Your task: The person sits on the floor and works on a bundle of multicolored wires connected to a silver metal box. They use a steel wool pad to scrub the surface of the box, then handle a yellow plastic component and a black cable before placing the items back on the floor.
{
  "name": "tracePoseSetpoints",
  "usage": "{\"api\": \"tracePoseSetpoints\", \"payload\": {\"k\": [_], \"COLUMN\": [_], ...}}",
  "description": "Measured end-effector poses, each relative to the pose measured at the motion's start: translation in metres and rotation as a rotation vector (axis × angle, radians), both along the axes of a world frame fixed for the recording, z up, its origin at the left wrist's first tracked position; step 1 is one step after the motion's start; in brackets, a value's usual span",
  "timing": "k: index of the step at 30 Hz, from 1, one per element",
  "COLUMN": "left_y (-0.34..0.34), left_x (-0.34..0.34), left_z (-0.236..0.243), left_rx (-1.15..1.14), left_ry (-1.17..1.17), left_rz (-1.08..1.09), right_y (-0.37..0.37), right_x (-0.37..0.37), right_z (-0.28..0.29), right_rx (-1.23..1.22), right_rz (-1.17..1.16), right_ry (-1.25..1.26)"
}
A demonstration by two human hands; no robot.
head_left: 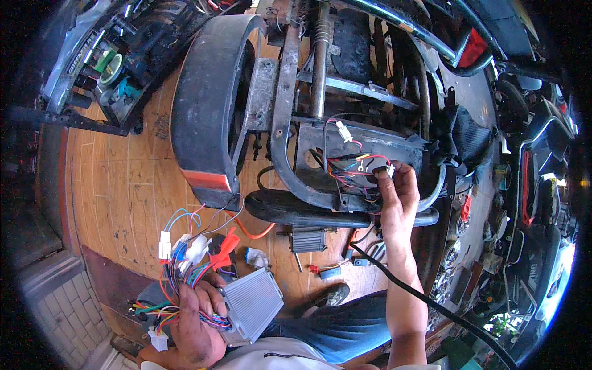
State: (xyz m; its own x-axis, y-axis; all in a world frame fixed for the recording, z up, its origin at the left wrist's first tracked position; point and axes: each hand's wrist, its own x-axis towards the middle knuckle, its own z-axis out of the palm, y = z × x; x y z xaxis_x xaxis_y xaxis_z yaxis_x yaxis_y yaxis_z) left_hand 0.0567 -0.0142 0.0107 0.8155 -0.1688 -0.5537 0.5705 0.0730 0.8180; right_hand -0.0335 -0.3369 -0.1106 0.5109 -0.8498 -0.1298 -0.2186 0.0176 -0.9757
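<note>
My left hand (197, 317) grips a bundle of coloured wires (185, 265) with white connectors (164, 245) and a red piece (223, 253), beside a silver finned controller box (251, 303) whose wires run through my fingers. My right hand (398, 194) is closed on a small connector (388, 170) among the red, yellow and dark wires (354, 172) inside a black metal vehicle frame (285, 154). A loose white connector (343, 131) lies higher up on the frame. A black cable (419, 296) passes across my right forearm.
A curved black fender (203, 111) with a red reflector adjoins the frame. A dark finned unit (308, 240), cords and small tools (330, 271) lie on the wooden floor (129, 179). Stripped machinery (105, 80) stands upper left; other vehicles and parts (536, 172) crowd the right side.
</note>
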Motion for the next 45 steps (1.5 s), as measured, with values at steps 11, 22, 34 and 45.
{"api": "tracePoseSetpoints", "payload": {"k": [11, 22, 34, 45], "left_y": [0.01, -0.007, 0.006, 0.001], "left_x": [-0.003, -0.006, -0.006, -0.005], "left_z": [-0.005, 0.001, -0.004, 0.001], "left_rx": [-0.154, 0.006, -0.053, -0.015], "left_ry": [0.019, 0.023, 0.015, 0.023], "left_rz": [-0.048, 0.027, -0.022, 0.001], "right_y": [-0.02, -0.027, -0.029, -0.033], "right_x": [-0.008, -0.016, -0.017, -0.022], "right_z": [0.022, 0.015, 0.018, 0.032], "right_rx": [0.213, 0.315, 0.377, 0.215], "right_rz": [0.189, 0.246, 0.269, 0.591], "right_ry": [-0.012, -0.026, -0.069, 0.039]}}
